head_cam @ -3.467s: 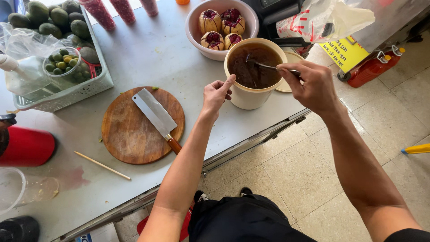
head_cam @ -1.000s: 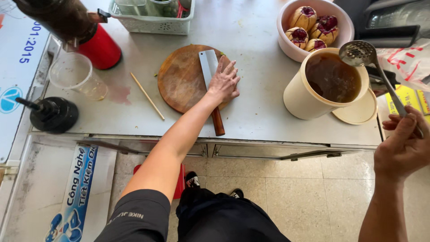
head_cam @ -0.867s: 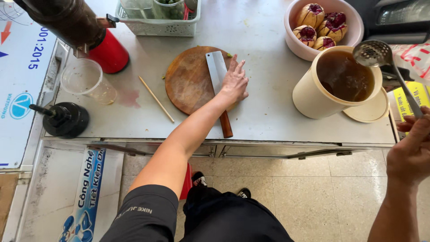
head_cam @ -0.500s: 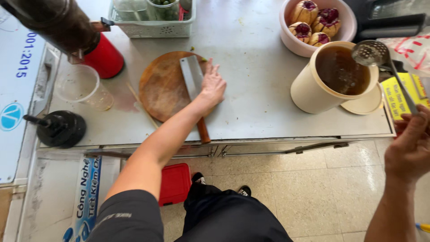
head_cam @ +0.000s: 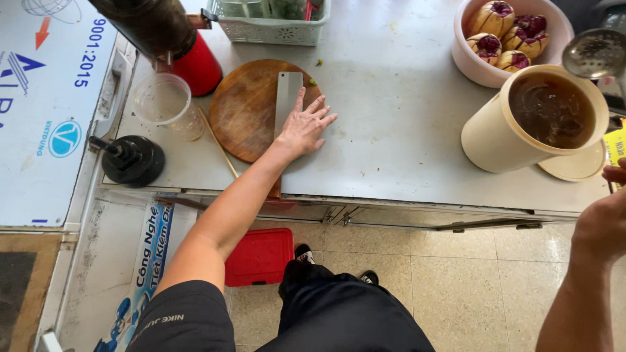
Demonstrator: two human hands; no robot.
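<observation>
In the head view, the left hand [head_cam: 303, 130] is lying flat in the middle of the frame, palm down and fingers spread apart, not closed on anything. It is resting over the lower part of the cleaver [head_cam: 287, 98], whose grey blade is showing just above the fingers, on the round wooden cutting board [head_cam: 244, 107]. The long axis of the cleaver is running nearly straight up and down in the frame: the blade is pointing to the top edge, and the handle is passing under the palm and wrist toward the near edge of the metal table [head_cam: 404, 130].

The right hand [head_cam: 610, 218] is staying at the right edge of the frame, well apart from the cleaver. It is curled around the handle of a ladle [head_cam: 595, 53], which is hanging at the upper right, just above the cream bucket [head_cam: 495, 140] of dark liquid. So the left hand is the nearer one; it is already touching the cleaver.

A thin stick [head_cam: 218, 143] is lying beside the board's left rim.
</observation>
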